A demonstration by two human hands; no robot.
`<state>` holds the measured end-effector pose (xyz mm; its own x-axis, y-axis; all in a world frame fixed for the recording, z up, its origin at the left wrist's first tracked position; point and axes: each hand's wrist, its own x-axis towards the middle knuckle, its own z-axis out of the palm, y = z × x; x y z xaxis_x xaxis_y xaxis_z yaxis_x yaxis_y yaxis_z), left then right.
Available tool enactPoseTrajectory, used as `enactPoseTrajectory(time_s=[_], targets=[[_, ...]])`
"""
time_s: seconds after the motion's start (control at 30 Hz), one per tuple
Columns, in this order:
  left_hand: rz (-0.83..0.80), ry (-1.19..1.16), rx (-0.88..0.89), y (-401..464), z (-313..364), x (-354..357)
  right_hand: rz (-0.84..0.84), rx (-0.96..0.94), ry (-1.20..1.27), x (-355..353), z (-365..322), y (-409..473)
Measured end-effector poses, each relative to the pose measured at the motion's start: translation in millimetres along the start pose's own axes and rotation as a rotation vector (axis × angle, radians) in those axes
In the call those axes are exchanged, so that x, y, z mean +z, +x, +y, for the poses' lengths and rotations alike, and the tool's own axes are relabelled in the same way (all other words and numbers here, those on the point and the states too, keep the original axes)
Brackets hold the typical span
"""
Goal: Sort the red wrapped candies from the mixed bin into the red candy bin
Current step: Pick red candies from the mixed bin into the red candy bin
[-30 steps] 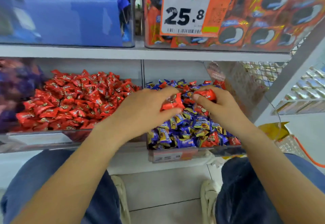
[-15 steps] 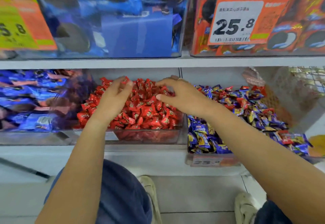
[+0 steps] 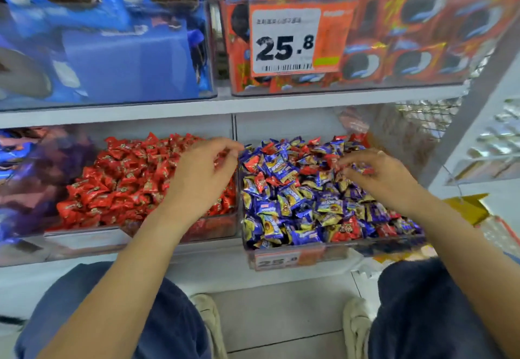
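The left hand (image 3: 201, 178) hangs over the right edge of the red bin (image 3: 180, 232), fingers loosely curled, its grip holding nothing. The right hand (image 3: 380, 174) reaches into the mixed bin (image 3: 337, 246), fingertips among the wrappers; whether its grip pinches a candy is unclear. Red candies (image 3: 342, 230) lie scattered among blue ones there.

1. Two hands — left hand (image 3: 201, 178), right hand (image 3: 378, 175).
2. Two lower candy bins — red candy bin (image 3: 213, 227), mixed bin (image 3: 334, 249).
3. Two price tags (image 3: 285, 40) visible.
4. Two shoes (image 3: 209, 319).
5. Candies: too many to count.
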<state>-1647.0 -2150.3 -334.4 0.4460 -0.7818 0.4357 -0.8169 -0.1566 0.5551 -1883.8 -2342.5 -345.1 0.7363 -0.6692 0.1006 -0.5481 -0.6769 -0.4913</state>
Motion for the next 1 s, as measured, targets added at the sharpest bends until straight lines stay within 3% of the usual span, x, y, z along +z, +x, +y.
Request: enactPoseTrajectory(time_s=[0.13,0.23,0.33,0.4,0.57,0.67,0.8,1.0], targets=[[-0.319,0.181,0.084,21.7,29.3,27.0,-0.029,0.057,-0.043,-8.6,10.5,20.2],[-0.511,0.445,0.07,43.7,33.3,44.0,-0.101,-0.023,-0.072,2.2,7.3,31.7],[-0.69,0.619,-0.051,62.3,34.3,60.3,-0.066,-0.013,-0.111,14.6,1.3,41.9],[-0.795,0.59,-0.211,73.5,32.4,72.6,-0.092,0.09,-0.132,20.5,2.8,49.5],[-0.869,0.33,-0.445,95.2,30.0,106.9,-0.275,0.161,0.023,31.1,1.5,58.8],[-0.923,0.274,-0.362,93.8,39.6,116.5,-0.316,0.105,0.194,33.5,-5.7,57.3],[-0.917,-0.004,-0.232,73.3,52.3,103.5,-0.356,0.038,0.311,29.3,-4.2,45.5],[-0.83,-0.061,0.03,26.6,69.8,79.6,-0.349,-0.101,0.164,4.3,9.3,16.3]])
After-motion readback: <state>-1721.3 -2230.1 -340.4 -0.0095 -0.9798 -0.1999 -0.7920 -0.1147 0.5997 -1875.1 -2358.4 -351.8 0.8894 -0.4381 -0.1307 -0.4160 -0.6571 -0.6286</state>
